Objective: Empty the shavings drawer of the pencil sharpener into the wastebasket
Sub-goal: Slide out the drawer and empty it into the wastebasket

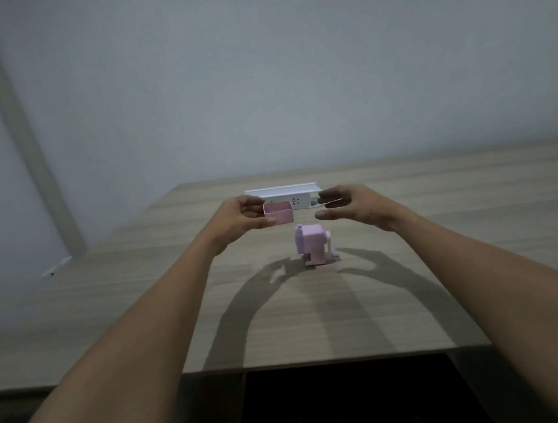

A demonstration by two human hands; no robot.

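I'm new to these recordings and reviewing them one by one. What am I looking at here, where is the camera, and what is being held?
There is no machine here: a person works with bare hands, filmed by a wide-angle camera worn on the head, looking forward and down. The left hand holds a small pink drawer lifted above a wooden table. The right hand is open and holds nothing. On the table stands the pink pencil sharpener; behind it lies a white power strip. No wastebasket is in view.

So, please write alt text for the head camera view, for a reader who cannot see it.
The left hand holds a small pink drawer above a wooden table; the right hand hovers open beside it. Below stands a pink pencil sharpener, with a white power strip behind.
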